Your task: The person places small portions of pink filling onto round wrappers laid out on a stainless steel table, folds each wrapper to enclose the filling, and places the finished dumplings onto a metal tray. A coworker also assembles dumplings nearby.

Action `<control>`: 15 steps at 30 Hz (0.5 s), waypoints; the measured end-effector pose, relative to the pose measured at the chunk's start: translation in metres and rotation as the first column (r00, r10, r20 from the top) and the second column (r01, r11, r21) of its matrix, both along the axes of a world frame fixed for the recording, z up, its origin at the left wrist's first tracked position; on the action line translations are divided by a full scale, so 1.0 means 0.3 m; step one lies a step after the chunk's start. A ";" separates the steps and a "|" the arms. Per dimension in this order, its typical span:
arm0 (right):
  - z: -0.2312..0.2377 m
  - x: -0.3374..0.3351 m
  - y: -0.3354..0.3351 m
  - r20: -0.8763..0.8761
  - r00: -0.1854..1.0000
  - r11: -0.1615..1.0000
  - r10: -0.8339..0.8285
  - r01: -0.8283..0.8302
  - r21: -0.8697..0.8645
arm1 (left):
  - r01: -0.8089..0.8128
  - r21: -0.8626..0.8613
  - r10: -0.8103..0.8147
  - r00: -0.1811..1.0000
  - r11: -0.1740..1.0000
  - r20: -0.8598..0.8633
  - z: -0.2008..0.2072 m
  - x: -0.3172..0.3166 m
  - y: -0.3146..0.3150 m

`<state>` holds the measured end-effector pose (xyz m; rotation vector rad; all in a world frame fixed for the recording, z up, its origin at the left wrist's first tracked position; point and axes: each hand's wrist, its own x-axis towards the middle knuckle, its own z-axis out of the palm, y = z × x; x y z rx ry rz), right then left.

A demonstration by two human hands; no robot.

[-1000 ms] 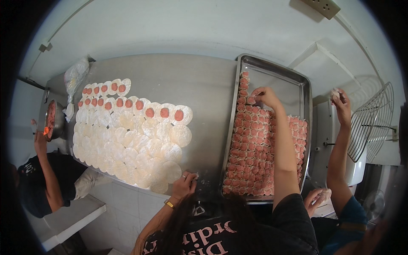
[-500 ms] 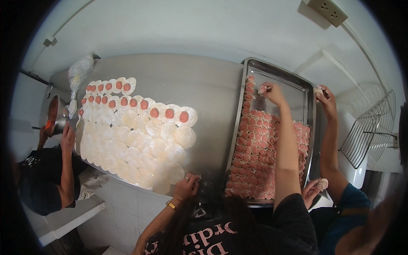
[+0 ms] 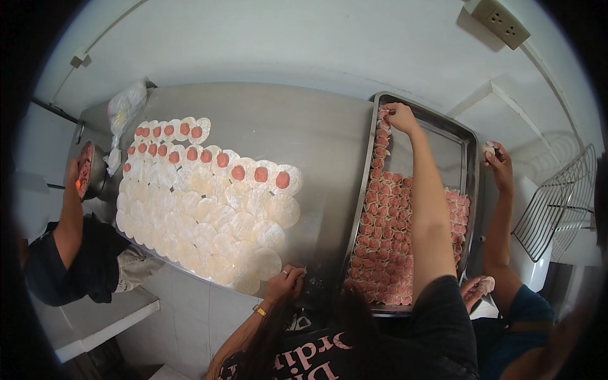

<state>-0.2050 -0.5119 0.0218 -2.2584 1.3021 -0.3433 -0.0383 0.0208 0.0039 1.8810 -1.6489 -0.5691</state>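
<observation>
My right hand (image 3: 400, 117) reaches into the far left corner of a metal tray (image 3: 362, 209), its fingers pinched on a small dumpling (image 3: 385, 110) at the end of the left-hand column. Rows of open-topped dumplings (image 3: 383, 234) with pink meat filling pack the near part of the tray. My left hand (image 3: 285, 283), with a ring and a gold watch, is curled at the table's near edge beside the round wrappers (image 3: 253, 228); whatever its fingertips hold is too small to name. Lumps of pink filling (image 3: 238, 172) sit on the farther wrappers.
At the left, a co-worker's hand (image 3: 74, 172) is in a metal bowl (image 3: 95, 171) of pink filling. Another co-worker's hands (image 3: 497, 161) hold dumplings right of the tray. A tied plastic bag (image 3: 125, 107) lies far left; a wire rack (image 3: 554, 202) stands at right.
My right hand has moved farther away and left, carrying the dumpling to the end of the column. The left co-worker's hand has gone into the bowl. My left hand stays curled near the table edge.
</observation>
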 end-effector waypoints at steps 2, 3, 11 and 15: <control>0.012 -0.005 -0.001 -0.029 1.000 0.997 -0.002 0.004 0.072 | -0.001 0.001 0.001 1.000 1.000 -0.008 0.006 -0.002 -0.004; 0.015 -0.009 -0.002 -0.006 1.000 0.997 -0.002 0.002 0.075 | -0.001 -0.012 0.001 1.000 1.000 -0.010 0.009 -0.003 -0.006; -0.076 -0.030 0.007 0.421 0.818 0.910 -0.391 0.277 0.307 | 0.015 -0.002 -0.015 1.000 1.000 0.019 -0.001 0.002 -0.003; -0.147 -0.007 0.037 0.610 0.526 0.746 -0.592 0.071 0.662 | 0.018 -0.037 -0.016 0.999 0.999 0.051 -0.018 0.003 0.001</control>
